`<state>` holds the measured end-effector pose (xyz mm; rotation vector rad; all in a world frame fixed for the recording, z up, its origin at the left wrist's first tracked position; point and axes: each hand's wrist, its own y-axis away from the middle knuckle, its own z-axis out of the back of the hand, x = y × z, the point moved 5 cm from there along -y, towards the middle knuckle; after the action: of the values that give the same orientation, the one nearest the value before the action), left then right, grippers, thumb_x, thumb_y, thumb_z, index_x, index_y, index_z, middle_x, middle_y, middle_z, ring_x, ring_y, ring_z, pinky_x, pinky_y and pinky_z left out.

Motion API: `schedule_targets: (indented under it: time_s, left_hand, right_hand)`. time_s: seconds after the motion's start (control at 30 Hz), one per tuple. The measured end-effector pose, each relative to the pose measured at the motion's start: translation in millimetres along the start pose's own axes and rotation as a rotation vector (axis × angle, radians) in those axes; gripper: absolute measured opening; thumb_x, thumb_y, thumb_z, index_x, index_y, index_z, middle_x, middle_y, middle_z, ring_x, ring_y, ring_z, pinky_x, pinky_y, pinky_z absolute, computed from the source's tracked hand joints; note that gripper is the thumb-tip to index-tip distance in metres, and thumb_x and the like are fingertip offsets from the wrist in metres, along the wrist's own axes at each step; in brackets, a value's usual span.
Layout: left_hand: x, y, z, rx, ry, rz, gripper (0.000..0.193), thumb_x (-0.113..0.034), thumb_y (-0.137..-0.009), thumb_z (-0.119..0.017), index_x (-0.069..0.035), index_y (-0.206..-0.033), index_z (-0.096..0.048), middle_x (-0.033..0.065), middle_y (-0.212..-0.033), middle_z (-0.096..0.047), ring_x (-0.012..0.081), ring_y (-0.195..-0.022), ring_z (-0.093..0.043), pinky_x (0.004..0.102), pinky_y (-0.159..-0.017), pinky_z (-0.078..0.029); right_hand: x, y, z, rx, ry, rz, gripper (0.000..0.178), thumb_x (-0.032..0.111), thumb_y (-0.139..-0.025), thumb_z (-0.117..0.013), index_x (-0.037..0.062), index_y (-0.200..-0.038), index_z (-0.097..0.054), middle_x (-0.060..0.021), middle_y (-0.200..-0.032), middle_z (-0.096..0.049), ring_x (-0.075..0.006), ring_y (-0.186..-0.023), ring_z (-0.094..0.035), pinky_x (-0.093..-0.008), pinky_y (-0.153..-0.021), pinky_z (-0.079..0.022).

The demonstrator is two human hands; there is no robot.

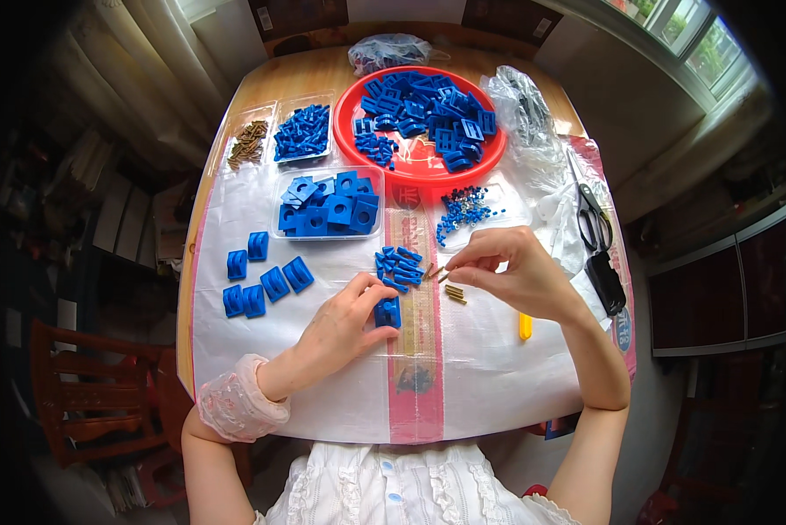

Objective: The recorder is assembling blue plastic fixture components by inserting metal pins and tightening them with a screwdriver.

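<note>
My left hand [343,322] rests on the table sheet with its thumb and fingers closed around a blue plastic block [388,313]. Just beyond it lies a small pile of slim blue plastic pieces [400,267]. To the right, my right hand [520,273] pinches a small thin pin [444,276] between thumb and fingertips; its far end is too small to make out. Close to those fingertips are a few brownish pins [429,272] and several short brass pins [456,295]. Assembled-looking curved blue blocks [274,283] sit in a loose group left of my left hand.
A red basin [344,150] of blue parts stands at the back. Clear boxes hold square blue plates [338,208], slim blue pieces [302,133] and brass pins [248,144]. Small blue-and-white bits [464,210] lie right of centre, a yellow tool [525,326] nearer, scissors [594,220] far right.
</note>
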<state>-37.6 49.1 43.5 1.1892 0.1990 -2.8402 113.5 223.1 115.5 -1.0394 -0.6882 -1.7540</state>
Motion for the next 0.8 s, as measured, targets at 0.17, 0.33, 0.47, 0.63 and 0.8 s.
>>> schedule_targets:
  time_s: [0.17, 0.33, 0.47, 0.63, 0.8]
  left_hand:
    - [4, 0, -2, 0.012, 0.015, -0.009, 0.050, -0.014, -0.079, -0.086, -0.005, -0.123, -0.063, 0.0113, -0.116, -0.060, 0.0240, -0.077, -0.067, 0.0375, -0.076, -0.057]
    - [4, 0, -4, -0.017, 0.015, -0.033, 0.049, -0.012, -0.079, -0.086, -0.006, -0.124, -0.067, 0.0090, -0.115, -0.061, 0.0176, -0.076, -0.065, 0.0317, -0.068, -0.056]
    - [5, 2, -3, -0.025, 0.058, -0.038, 0.051, -0.010, -0.079, -0.087, -0.006, -0.126, -0.069, 0.0082, -0.116, -0.063, 0.0143, -0.078, -0.066, 0.0275, -0.066, -0.058]
    - [6, -1, -2, -0.022, 0.199, -0.056, 0.051, -0.013, -0.081, -0.086, -0.004, -0.128, -0.069, 0.0101, -0.118, -0.063, 0.0178, -0.087, -0.068, 0.0316, -0.076, -0.060]
    - [7, -2, -3, 0.004, 0.324, -0.042, 0.052, -0.010, -0.081, -0.086, -0.005, -0.130, -0.068, 0.0112, -0.120, -0.062, 0.0187, -0.098, -0.068, 0.0297, -0.080, -0.062]
  right_hand:
    - [-31, 18, -58, -0.173, -0.089, 0.059, 0.012, 0.006, -0.090, -0.078, -0.0003, -0.100, -0.078, -0.0086, -0.081, -0.072, -0.0111, -0.067, -0.063, -0.0264, -0.061, -0.050]
    - [-45, 22, -79, -0.301, -0.080, 0.113, 0.011, 0.003, -0.089, -0.077, -0.0015, -0.099, -0.076, -0.0114, -0.083, -0.071, -0.0165, -0.065, -0.063, -0.0287, -0.059, -0.049]
    - [-46, 25, -78, -0.326, -0.063, 0.142, 0.011, 0.003, -0.089, -0.077, -0.0015, -0.098, -0.075, -0.0108, -0.082, -0.070, -0.0165, -0.063, -0.062, -0.0303, -0.057, -0.048]
    - [-46, 31, -80, -0.365, 0.001, 0.224, 0.010, 0.003, -0.088, -0.078, 0.0001, -0.095, -0.073, -0.0098, -0.078, -0.067, -0.0186, -0.062, -0.061, -0.0315, -0.056, -0.047]
    - [-49, 31, -86, -0.340, 0.042, 0.249, 0.010, 0.005, -0.086, -0.079, 0.0013, -0.092, -0.071, -0.0103, -0.076, -0.065, -0.0244, -0.063, -0.062, -0.0348, -0.057, -0.048]
